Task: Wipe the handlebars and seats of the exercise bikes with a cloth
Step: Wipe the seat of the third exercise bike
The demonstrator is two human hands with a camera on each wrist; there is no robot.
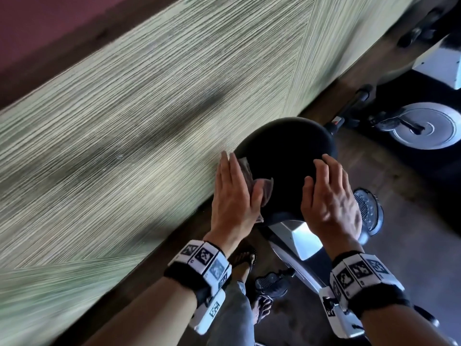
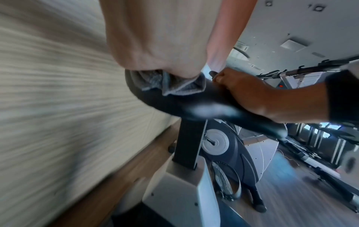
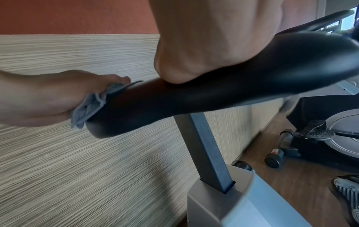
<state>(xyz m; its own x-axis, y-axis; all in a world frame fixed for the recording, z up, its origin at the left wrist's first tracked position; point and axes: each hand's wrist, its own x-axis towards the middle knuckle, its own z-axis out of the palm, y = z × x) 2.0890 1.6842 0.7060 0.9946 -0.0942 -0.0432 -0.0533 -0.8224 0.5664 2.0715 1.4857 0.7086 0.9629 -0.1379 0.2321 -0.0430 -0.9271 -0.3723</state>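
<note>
1. Seat (image 1: 282, 158): black, smooth saddle of the exercise bike, mounted on a dark seat post (image 3: 205, 147) that enters the grey bike housing (image 3: 223, 204). It stands just beside the wood-grain wall panel (image 1: 124, 121), with the wide rear end toward the person.
2. Cloth (image 1: 264, 188): small grey rag, bunched, lying on the saddle's left edge under the left hand (image 1: 234, 196). The right wrist view shows it wrapped over the seat rim, part hanging below.
3. Left hand: fingers straight and together, palm pressing the cloth flat against the seat; no pinch on the cloth visible. Thumb lies on the cloth toward the seat centre.
4. Right hand (image 1: 329, 201): bare, fingers spread and only slightly bent, resting on the saddle's right side. It holds nothing; judged to be steadying the seat.
5. Step in hand (judgement): wiping the seat's left flank. Handlebars (image 2: 303, 69) of bikes further off show only small and far in the left wrist view.
6. Risks (judgement):
   - The cloth is held by pressure alone; a fast stroke over the rim could let it slide out and drop between bike and wall.
   - The left hand works close to the wall, so the knuckles may scrape the panel.
   - The bunched cloth covers little area, so streaks or missed patches are likely at the centre and under the right palm.
   - The bare right palm may re-smudge wiped surface.
7. Surroundings: flywheel disc (image 1: 424, 126) and pedal (image 1: 369, 211) to the right, wooden floor (image 1: 399, 245) below.
</note>
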